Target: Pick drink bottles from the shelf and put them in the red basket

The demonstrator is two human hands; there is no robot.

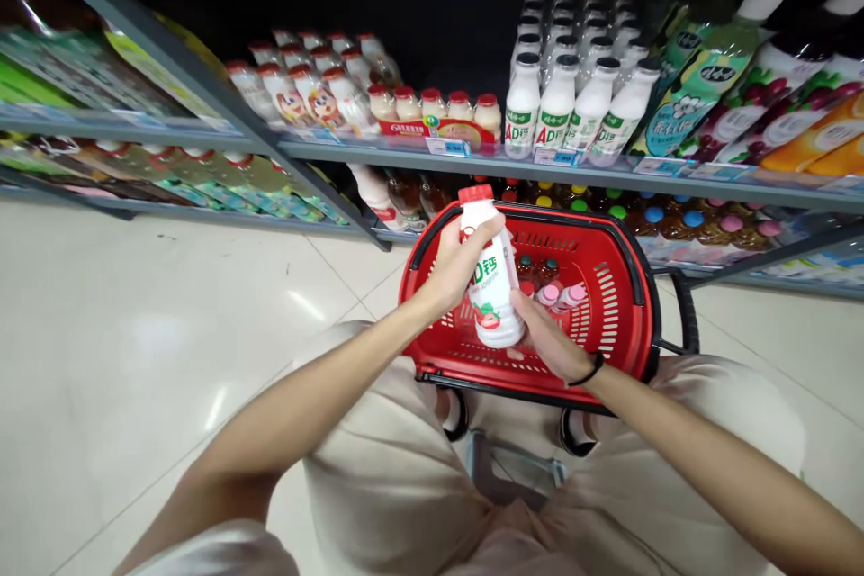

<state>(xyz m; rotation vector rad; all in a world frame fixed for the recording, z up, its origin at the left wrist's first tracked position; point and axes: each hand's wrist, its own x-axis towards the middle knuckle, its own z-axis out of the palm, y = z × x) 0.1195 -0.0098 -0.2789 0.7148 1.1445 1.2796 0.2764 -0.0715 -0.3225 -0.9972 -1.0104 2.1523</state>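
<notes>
Fingers [472, 245] of both hands grip my white bottle [492, 288] over the red basket [625, 306], shelf [472, 160] at twelve o'clock.

A basket [607, 306] sits in front of the person's knees, just before the shelves [472, 164]. Both hands hold a bottle [491, 274] over the basket: the left hand [455, 265] around its upper part, the right hand [546, 337] under its base. A few small bottles [560, 295], perhaps four, lie in the basket behind it. Rows of bottles [573, 99] stand on the shelf beyond.
</notes>
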